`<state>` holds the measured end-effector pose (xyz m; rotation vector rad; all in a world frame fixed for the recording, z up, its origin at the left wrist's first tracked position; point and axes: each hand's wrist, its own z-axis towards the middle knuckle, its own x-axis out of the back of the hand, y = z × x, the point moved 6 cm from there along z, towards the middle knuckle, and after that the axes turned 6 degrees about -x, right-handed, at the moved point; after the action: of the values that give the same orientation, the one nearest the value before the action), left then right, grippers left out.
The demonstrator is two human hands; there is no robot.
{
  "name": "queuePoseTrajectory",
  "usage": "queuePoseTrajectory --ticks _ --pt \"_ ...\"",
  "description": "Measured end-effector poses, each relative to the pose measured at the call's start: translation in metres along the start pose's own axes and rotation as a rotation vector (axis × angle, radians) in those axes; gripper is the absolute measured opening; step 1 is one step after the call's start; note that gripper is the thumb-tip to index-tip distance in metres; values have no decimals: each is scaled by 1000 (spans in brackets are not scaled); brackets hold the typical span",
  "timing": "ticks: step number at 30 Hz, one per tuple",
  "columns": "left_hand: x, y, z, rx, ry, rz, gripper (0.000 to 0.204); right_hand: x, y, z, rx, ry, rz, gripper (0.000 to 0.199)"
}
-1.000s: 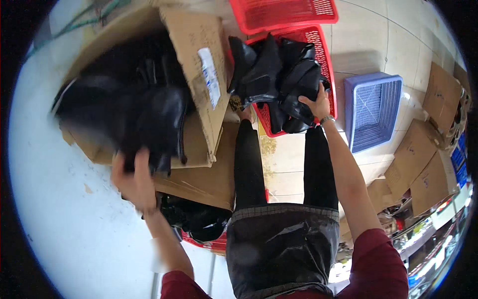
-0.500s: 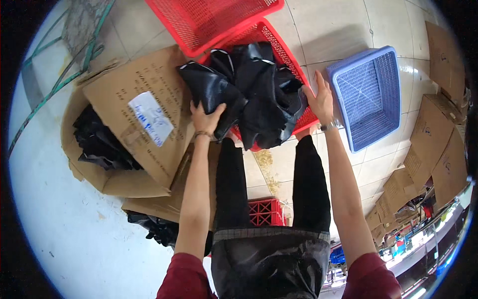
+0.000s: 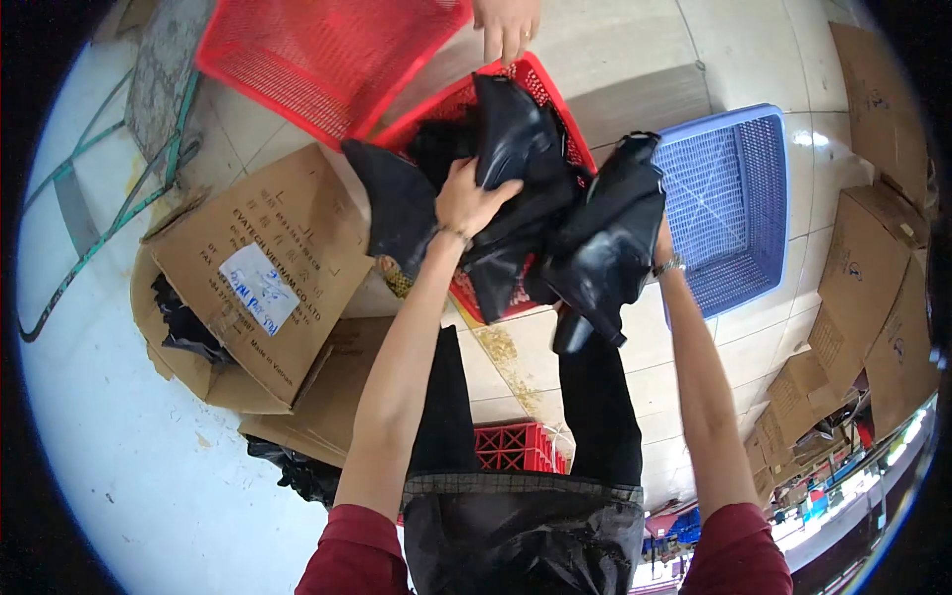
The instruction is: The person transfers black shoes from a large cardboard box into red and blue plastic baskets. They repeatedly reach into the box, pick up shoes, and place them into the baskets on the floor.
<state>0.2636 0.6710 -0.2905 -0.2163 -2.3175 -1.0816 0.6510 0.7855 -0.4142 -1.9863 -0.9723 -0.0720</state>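
My left hand [image 3: 468, 198] grips a black leather boot piece [image 3: 516, 149] that stands out of a red plastic basket [image 3: 550, 94] heaped with black leather pieces. My right hand, mostly hidden behind what it holds, lifts another black boot piece [image 3: 605, 243] above the basket's right side; a watch [image 3: 669, 266] shows on that wrist. Another person's hand [image 3: 506, 25] reaches in from the top edge, just above the basket's far rim.
A second red basket [image 3: 317, 50] lies tilted at the upper left. A blue basket [image 3: 734, 198] sits on the right. An open cardboard box [image 3: 248, 278] holding black pieces is on the left, with more boxes [image 3: 873, 278] stacked at the right. A small red crate [image 3: 516, 446] is under my legs.
My left hand has closed on an upright boot piece in the basket. My right hand has raised a boot piece clear of the pile. Another person's hand has come in at the top.
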Motion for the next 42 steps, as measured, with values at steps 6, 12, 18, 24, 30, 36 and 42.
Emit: queuePoseTrajectory --ticks 6,12,18,24,30,36,42 --pt "19 5 36 -14 -8 171 71 -103 60 -91 -560 72 1085 39" --pt "38 19 2 -301 207 253 60 -122 -12 -102 -439 217 603 60" --pt "135 -47 -5 -163 637 311 69 -86 -125 -126 -531 185 1481 92" --pt "82 -96 44 -300 297 243 62 -162 -113 -168 -495 130 881 90" --pt "101 -40 142 -470 203 328 55 -180 -206 -15 -68 533 583 88" --pt "155 -74 135 69 483 542 81 -99 -247 108 -179 429 153 137" --pt "53 -187 32 109 -246 568 29 -68 -277 175 -355 196 69 111"
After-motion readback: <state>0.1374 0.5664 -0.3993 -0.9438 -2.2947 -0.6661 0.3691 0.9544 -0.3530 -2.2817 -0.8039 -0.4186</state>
